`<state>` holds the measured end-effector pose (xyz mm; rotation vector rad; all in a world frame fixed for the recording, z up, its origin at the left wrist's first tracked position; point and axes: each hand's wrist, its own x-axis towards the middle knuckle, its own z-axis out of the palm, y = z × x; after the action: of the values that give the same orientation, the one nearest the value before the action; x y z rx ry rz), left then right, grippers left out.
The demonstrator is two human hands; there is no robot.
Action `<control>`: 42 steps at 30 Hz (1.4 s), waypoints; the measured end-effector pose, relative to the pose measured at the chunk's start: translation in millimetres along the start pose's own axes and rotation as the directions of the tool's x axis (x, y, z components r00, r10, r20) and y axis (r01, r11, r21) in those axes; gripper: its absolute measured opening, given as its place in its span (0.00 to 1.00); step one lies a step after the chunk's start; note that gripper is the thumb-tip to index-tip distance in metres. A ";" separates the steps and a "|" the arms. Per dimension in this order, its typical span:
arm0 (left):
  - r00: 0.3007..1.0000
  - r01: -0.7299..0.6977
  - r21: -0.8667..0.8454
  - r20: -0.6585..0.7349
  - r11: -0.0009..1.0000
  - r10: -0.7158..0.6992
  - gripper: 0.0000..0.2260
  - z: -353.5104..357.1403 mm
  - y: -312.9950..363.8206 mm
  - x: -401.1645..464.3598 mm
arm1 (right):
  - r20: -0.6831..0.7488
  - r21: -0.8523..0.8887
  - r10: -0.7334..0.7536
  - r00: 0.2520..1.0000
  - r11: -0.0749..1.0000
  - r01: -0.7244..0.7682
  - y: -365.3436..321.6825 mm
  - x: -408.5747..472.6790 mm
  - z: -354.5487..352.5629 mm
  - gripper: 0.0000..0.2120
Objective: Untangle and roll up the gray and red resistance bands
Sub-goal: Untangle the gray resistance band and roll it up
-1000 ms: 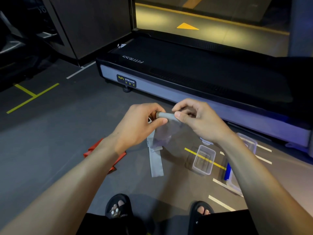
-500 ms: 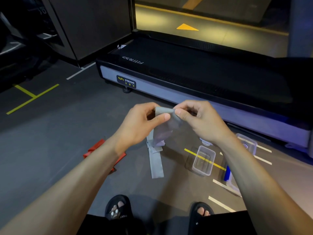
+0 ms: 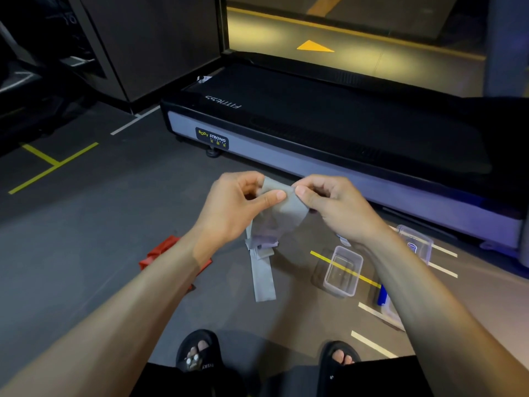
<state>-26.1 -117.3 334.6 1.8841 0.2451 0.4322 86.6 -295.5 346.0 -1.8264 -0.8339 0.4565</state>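
Both the left hand [image 3: 234,207] and right hand [image 3: 332,204] pinch the gray band [image 3: 279,213]; its knotted tail could jam rolling.

Both bare forearms reached forward from the lower corners, converging at centre. The left hand [image 3: 232,207] had its fingers curled and its thumb laid flat, pinching the gray band [image 3: 279,207]. The right hand [image 3: 335,206] pinched the same band between thumb and curled fingers.
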 end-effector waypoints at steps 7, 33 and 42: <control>0.999 -0.035 0.026 0.029 0.999 0.034 0.04 -4.1 -0.2 0.8 | 0.092 0.067 0.137 0.986 0.987 -0.144 -4.1 -2.6 0.4 0.11; 0.997 -0.036 0.141 0.066 0.989 0.027 0.06 -1.8 -0.6 -1.4 | 0.156 -0.320 -0.072 0.985 0.940 0.119 -8.7 -7.7 -0.7 0.04; 0.997 -0.055 0.122 0.058 0.991 0.049 0.08 0.0 -5.1 1.5 | 0.050 -0.397 -0.148 0.988 0.904 0.156 -5.0 -4.6 1.7 0.05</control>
<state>-24.5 -114.9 330.1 2.0249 0.1898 0.4073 80.7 -296.6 349.6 -2.1104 -1.1386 0.2101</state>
